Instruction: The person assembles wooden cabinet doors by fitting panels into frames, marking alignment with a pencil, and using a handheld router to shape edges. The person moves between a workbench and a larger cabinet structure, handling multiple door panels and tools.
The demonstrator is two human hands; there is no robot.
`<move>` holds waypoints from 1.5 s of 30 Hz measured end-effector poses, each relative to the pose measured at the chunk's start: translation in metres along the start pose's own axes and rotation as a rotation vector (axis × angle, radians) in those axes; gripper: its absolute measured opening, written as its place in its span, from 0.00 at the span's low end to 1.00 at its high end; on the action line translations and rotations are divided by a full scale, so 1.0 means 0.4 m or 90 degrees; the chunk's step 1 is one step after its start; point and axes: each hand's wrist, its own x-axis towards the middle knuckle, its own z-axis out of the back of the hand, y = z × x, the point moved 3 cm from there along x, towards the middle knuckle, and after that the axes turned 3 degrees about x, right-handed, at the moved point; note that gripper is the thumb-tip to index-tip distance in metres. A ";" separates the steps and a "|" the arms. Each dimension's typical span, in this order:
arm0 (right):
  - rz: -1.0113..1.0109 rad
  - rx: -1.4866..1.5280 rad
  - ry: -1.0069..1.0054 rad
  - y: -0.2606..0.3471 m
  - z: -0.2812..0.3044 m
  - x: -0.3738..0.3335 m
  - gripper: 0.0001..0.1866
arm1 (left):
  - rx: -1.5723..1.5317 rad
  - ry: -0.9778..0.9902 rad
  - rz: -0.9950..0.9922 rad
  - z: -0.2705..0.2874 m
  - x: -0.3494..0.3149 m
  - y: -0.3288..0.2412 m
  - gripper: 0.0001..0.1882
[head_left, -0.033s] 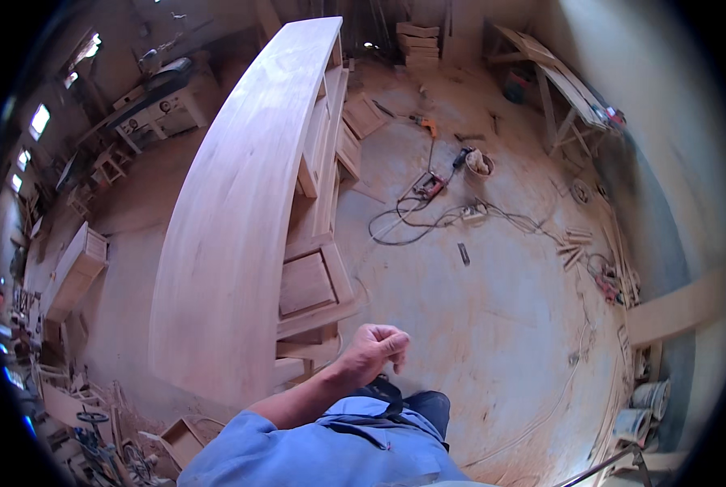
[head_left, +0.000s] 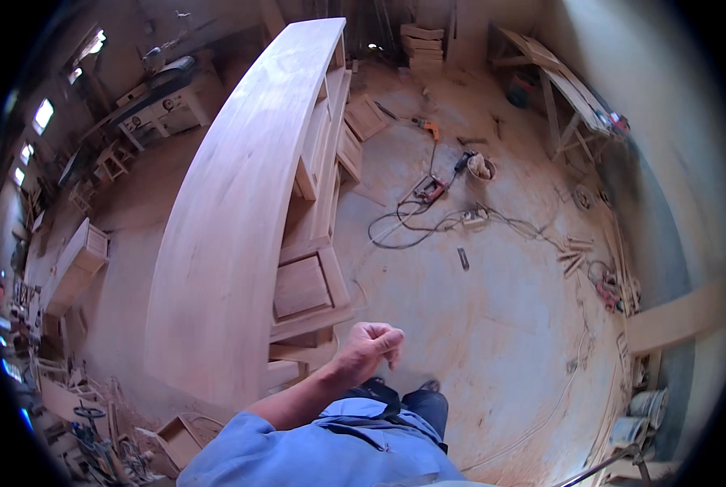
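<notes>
Head view: large workshop, concrete floor [head_left: 476, 341] grey-blue, brown dust spread over much of it, patchiest toward the far end and right edge; long wooden cabinet [head_left: 233, 178] fills left of centre, broad pale top smooth, faint grain along its length, brighter at the far end; its right side open in compartments, a panelled door [head_left: 302, 288] jutting from the near part. Hands: left hand [head_left: 371, 351] near the cabinet's near right corner, out over the floor, fingers curled inward; underside hidden, so cannot tell whether fully clenched or grasping anything small; right hand out of frame, state cannot be told. Blue shirt [head_left: 330, 450] below, dark trousers, shoes on the floor. Mid-floor, right of the cabinet: orange drill [head_left: 430, 127], red power tool [head_left: 433, 191], looped dark cable [head_left: 395, 241], round tub [head_left: 486, 168] with pale stuff in it, short dark bar [head_left: 463, 258] lying apart. Upper right, a counter [head_left: 570, 89] on splayed wooden legs, boards along it, set near the pale wall [head_left: 663, 146]; short wood strips [head_left: 574, 253] on the floor farther down that side. Far end, stacked wood [head_left: 422, 47]. Left side dimmer: machine [head_left: 172, 105] on pale legs, stool [head_left: 113, 165], smaller cabinet [head_left: 77, 260], bright windows [head_left: 42, 116] along the edge; lower left, handwheel [head_left: 90, 412] and open wooden box [head_left: 179, 442] amid clutter
</notes>
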 end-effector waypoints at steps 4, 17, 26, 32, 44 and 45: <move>-0.003 -0.007 0.018 0.234 -0.012 0.181 0.16 | -0.009 -0.089 -0.066 -0.045 0.230 0.006 0.19; 0.282 -0.012 0.030 1.527 -0.065 0.647 0.16 | 0.200 -0.782 0.018 0.239 0.475 0.186 0.19; 0.285 -0.256 0.134 1.911 -0.763 0.563 0.17 | 0.271 -0.853 0.187 0.466 0.894 0.310 0.21; 0.218 -0.278 0.211 2.132 -1.016 0.480 0.13 | 0.505 -0.838 0.144 0.547 1.204 -0.146 0.20; 0.358 -0.198 0.363 2.914 -2.084 0.398 0.32 | 0.353 -0.943 0.163 0.750 1.790 -0.396 0.24; 0.322 -0.232 0.415 2.971 -2.212 0.396 0.31 | 0.335 -0.967 0.151 0.760 1.857 -0.400 0.24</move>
